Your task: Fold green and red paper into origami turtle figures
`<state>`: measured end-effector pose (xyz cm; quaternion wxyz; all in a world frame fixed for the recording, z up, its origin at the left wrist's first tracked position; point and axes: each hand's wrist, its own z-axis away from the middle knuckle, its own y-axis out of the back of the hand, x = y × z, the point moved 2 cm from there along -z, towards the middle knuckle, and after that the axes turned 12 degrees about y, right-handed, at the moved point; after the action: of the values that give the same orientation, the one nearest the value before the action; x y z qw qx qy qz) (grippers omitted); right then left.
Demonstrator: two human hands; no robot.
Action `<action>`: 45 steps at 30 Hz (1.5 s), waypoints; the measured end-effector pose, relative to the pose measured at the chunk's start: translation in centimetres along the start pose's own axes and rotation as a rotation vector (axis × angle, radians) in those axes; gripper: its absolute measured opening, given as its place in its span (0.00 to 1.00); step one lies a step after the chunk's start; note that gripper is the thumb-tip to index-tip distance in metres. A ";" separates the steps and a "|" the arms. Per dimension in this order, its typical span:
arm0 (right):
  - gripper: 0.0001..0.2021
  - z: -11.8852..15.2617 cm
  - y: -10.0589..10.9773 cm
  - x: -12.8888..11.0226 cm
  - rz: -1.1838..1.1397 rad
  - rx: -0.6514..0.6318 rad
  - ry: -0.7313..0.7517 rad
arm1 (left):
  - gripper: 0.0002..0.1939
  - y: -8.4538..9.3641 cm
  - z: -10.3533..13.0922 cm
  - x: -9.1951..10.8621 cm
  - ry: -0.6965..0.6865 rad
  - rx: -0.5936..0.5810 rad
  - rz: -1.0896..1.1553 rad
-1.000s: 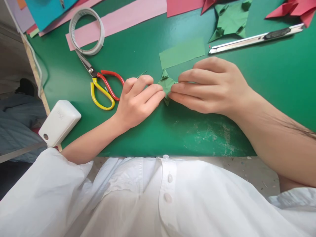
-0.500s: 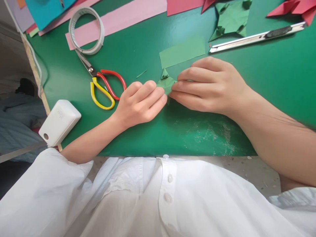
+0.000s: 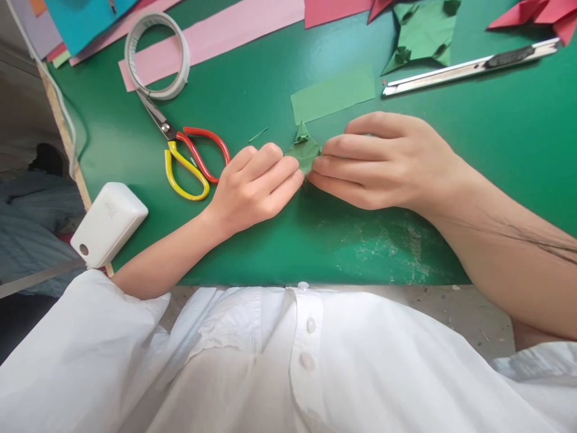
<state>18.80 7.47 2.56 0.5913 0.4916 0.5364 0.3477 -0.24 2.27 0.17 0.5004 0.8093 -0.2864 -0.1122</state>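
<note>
With our left hand (image 3: pixel 259 189) and right hand (image 3: pixel 383 159), fingers curled closed, we pinch the folded green paper (image 3: pixel 308 154) between them; its near tip has now gone from view, so perhaps we are folding it

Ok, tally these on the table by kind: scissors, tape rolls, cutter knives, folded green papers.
Scissors: 1
Tape roll: 1
Cutter knife: 1
Folded green papers: 2 (small folded green paper between the left hand and right hand; larger folded green paper by the knife)
Total: 5
</note>
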 end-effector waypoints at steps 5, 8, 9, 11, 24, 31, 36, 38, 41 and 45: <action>0.26 -0.1 -0.1 -0.2 0.009 -0.017 -0.070 | 0.13 -0.1 0.0 -0.1 0.084 -0.082 0.099; 0.24 -0.2 -0.1 -0.4 0.018 -0.013 -0.118 | 0.13 -0.3 0.1 -0.3 0.187 -0.180 0.211; 0.24 -0.2 -0.2 -0.5 0.018 -0.015 -0.126 | 0.13 -0.4 0.2 -0.4 0.214 -0.203 0.240; 0.24 -0.2 -0.3 -0.5 0.030 -0.031 -0.128 | 0.13 -0.4 0.2 -0.4 0.234 -0.216 0.258; 0.25 -0.4 0.3 -0.8 0.066 -0.075 -0.057 | 0.14 -0.6 0.0 -0.1 0.177 -0.172 0.216; 0.27 -0.1 -0.2 -1.0 -0.044 -0.045 -0.125 | 0.14 -0.4 0.1 -0.3 0.176 -0.195 0.219; 0.22 0.1 -0.7 -1.2 0.030 0.047 -0.182 | 0.13 -0.2 -0.1 -0.1 0.163 -0.135 0.161; 0.20 0.2 -0.8 -1.5 0.099 0.074 -0.214 | 0.13 -0.1 -0.2 0.1 0.155 -0.119 0.147; 0.18 0.4 -0.9 -1.7 0.146 0.100 -0.277 | 0.13 -0.1 -0.3 0.2 0.149 -0.118 0.129; 0.17 0.7 -1.1 -1.8 0.114 0.117 -0.343 | 0.12 -0.3 -0.2 0.3 0.156 -0.103 0.082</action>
<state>19.05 5.37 2.00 0.6239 0.6067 0.4185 0.2600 0.16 2.38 0.08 0.5663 0.7764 -0.2735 -0.0429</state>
